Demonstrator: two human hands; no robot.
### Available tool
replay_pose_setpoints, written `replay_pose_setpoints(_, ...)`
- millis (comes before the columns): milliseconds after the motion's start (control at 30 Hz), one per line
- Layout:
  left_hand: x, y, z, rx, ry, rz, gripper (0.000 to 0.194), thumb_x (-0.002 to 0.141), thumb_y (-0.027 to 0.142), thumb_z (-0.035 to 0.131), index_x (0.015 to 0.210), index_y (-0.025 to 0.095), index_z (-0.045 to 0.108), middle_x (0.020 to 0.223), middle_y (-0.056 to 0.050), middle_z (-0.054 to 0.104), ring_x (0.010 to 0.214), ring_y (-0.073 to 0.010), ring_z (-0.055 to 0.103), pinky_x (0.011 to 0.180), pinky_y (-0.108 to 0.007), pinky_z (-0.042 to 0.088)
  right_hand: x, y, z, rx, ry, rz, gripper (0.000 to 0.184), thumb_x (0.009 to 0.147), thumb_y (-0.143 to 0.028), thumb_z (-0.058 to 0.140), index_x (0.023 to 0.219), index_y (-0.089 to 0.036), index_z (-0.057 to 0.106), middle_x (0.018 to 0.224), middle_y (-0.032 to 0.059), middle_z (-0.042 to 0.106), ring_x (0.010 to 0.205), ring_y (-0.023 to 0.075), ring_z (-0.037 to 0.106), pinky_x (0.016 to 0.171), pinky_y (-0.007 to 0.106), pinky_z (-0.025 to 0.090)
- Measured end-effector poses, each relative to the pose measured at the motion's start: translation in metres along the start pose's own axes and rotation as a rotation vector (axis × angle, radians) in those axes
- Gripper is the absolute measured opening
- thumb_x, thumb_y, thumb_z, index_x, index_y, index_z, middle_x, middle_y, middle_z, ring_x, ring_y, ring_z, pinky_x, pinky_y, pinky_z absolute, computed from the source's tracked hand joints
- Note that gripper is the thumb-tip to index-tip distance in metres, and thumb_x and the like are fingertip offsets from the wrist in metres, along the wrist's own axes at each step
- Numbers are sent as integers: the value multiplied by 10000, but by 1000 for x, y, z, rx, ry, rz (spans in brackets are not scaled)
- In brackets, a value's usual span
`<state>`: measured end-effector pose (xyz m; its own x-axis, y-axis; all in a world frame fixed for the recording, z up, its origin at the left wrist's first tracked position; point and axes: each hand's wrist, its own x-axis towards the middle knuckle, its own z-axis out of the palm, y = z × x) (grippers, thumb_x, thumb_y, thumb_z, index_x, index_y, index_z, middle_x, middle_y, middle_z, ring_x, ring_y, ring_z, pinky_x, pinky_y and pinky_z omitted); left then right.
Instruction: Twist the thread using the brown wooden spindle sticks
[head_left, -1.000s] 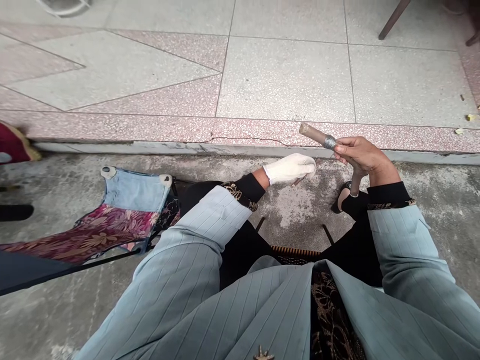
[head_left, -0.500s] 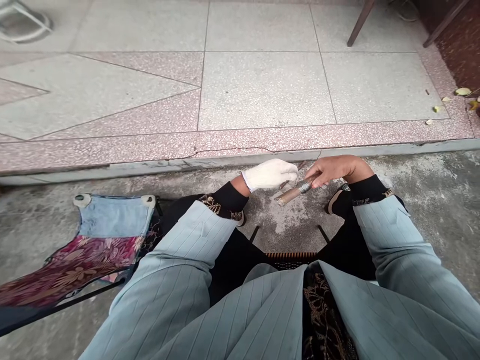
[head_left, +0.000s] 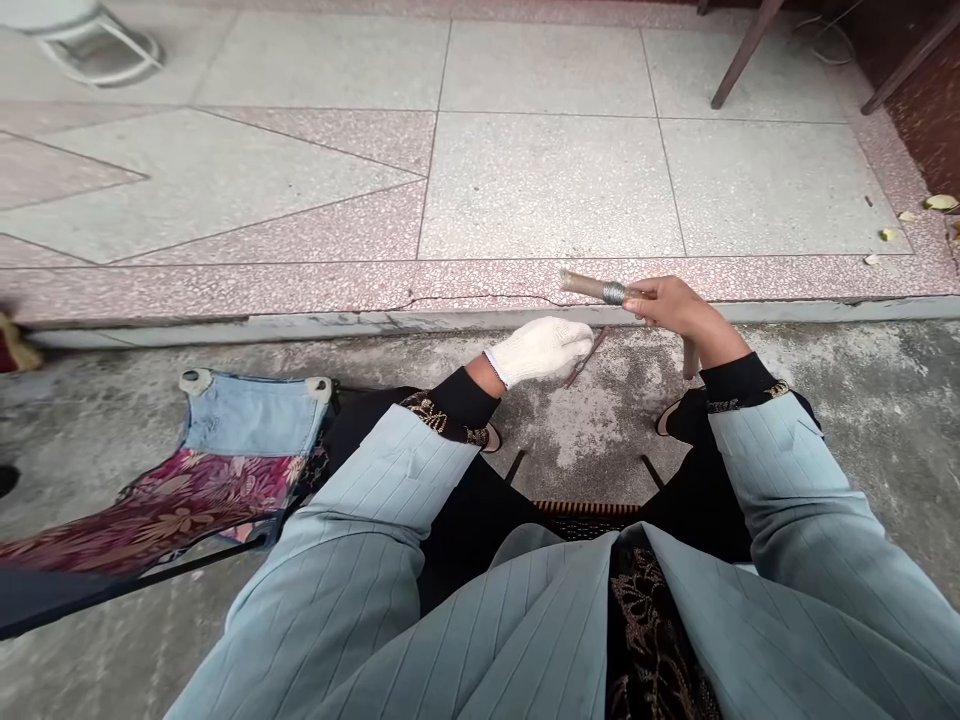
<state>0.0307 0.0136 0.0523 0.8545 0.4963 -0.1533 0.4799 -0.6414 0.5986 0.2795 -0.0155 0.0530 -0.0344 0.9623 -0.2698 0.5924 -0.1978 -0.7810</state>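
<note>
My left hand [head_left: 541, 350], in a white knit glove, is closed around a thin reddish-brown rod [head_left: 588, 356] that slants out past its fingertips. Up and to the right of it, my bare right hand [head_left: 667, 303] grips a wooden stick [head_left: 585, 284] with silvery wire [head_left: 613, 293] wound around it near my fingers. The stick points left above the step's edge. Below my right wrist a further brown wooden piece [head_left: 690, 358] shows; whether it joins the stick I cannot tell. The rod and the stick are apart.
A raised tiled step [head_left: 555, 180] lies ahead, its edge [head_left: 315, 325] above rough concrete. On the left stands a folding chair with denim and floral cloth [head_left: 225, 480]. A white stool base [head_left: 105, 50], furniture legs [head_left: 746, 55] and fallen leaves [head_left: 941, 202] are farther off.
My right hand has lifted the wire-wound stick up and away from my left hand, swinging its free end upward. The left hand stays nearly in place, with more of the rod showing.
</note>
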Motion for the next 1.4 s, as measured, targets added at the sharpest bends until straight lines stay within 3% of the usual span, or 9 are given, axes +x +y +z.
replay_pose_setpoints(133,3,-2,-3,140,-8,-32,346,955,383,392,896,197,678,734,-26,617,680,-167,531,612,-272,281,0,-2,2,-408,-37,9,314,825,-433,630,976,-183,746,824,60,661,719,184,542,626,297,333)
replay_pose_setpoints(333,8,-2,-3,187,-9,-1,319,938,368,418,886,199,683,766,-33,632,695,-169,540,600,-280,257,-4,-11,5,-569,-225,35,300,828,-404,629,996,-196,766,908,81,701,779,209,570,637,303,344)
replay_pose_setpoints(500,6,-7,-11,15,-33,90,276,925,340,462,845,180,672,702,-4,602,652,-139,517,612,-259,299,-9,-11,3,-258,-746,-55,341,783,-443,706,1031,-219,774,743,2,659,650,135,524,613,264,363)
replay_pose_setpoints(567,6,-9,-14,-154,-37,102,281,928,361,480,886,168,680,756,-2,635,690,-129,544,647,-239,352,-14,-16,-3,-47,-811,-106,443,764,-494,729,1095,-201,754,731,-9,642,613,110,500,595,252,373)
replay_pose_setpoints(800,10,-12,-3,-698,35,-7,285,954,378,482,867,138,609,689,-8,580,538,-67,445,540,-209,364,-27,-29,-18,421,-332,-239,366,806,-512,725,886,-159,671,715,-2,554,589,84,447,563,234,387)
replay_pose_setpoints(933,9,-10,2,-603,50,-5,284,944,377,469,833,146,592,641,21,521,534,-73,429,543,-213,344,-19,-23,-13,341,-157,-156,365,781,-516,741,792,-167,635,675,3,526,578,91,434,552,237,374)
replay_pose_setpoints(1067,10,-9,4,-327,69,19,327,937,382,434,800,145,613,702,1,565,625,-108,490,609,-236,357,-9,-10,-8,41,-51,-31,356,804,-467,695,965,-150,709,696,23,573,609,119,481,588,261,377)
replay_pose_setpoints(1233,10,-6,6,-73,-2,10,341,930,371,412,828,150,652,726,-17,593,665,-140,515,628,-259,327,-5,-6,-4,-463,-75,44,332,831,-403,639,1040,-170,749,889,73,684,783,195,583,675,300,381)
replay_pose_setpoints(1400,11,-5,10,43,-67,3,369,936,389,394,846,167,676,709,-24,607,636,-150,513,601,-276,282,-6,-9,2,-640,-253,65,336,861,-406,606,1064,-177,747,973,102,707,845,231,607,667,308,380)
